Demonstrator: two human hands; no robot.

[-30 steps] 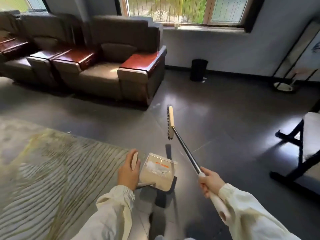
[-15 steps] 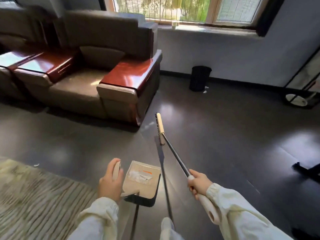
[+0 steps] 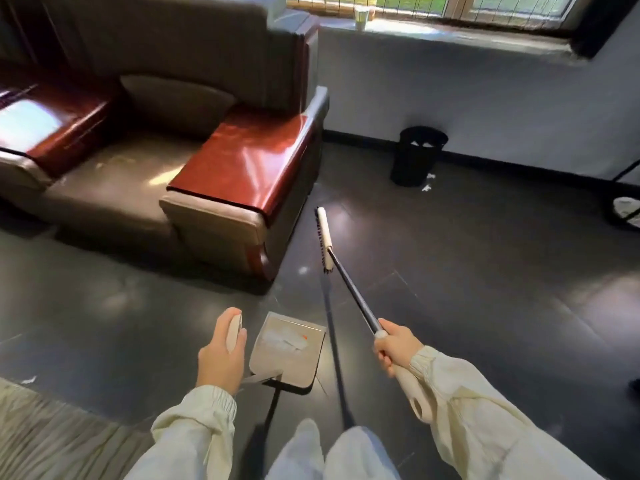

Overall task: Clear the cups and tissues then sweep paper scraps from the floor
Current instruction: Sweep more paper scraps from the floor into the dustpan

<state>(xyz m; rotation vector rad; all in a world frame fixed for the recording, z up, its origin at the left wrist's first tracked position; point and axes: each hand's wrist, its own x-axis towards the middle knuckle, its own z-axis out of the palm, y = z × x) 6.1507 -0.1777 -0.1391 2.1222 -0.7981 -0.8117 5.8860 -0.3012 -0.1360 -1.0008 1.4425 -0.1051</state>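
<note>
**Head view, sweeping stage.** The left hand (image 3: 220, 355) has its fingers wrapped round the pale handle (image 3: 233, 332) of the dustpan (image 3: 294, 365). The dustpan hangs just above the floor (image 3: 485, 306) with white paper scraps (image 3: 282, 341) lying in its tray. The right hand (image 3: 396, 344) has its fingers closed round the broom (image 3: 349, 285) at the top of the dark shaft. The brush head (image 3: 323, 237) points ahead and appears lifted clear of the floor.

Compared with one second ago, the armchair (image 3: 221, 168) and the black bin (image 3: 417, 155) stand larger and nearer. The rug (image 3: 52, 438) has slipped to the lower left corner of the view. The person has therefore walked forward off the rug's edge, with both grips unchanged and the dustpan's load undisturbed.

Further loose scraps (image 3: 427, 183) lie on the floor just beside the near side of the bin's base. A stray scrap (image 3: 29, 380) lies at the rug's far edge, lower left. White paper shows inside the bin's mouth. A cup (image 3: 361, 17) stands on the window ledge (image 3: 433, 31), at its left end.

Reading: the walk brings the load toward the bin, so tipping out the dustpan is probably the step in hand. The scraps at the bin's foot would be next for the broom. The stray scrap by the rug and the cup on the ledge suggest that the task is not yet complete.
</note>
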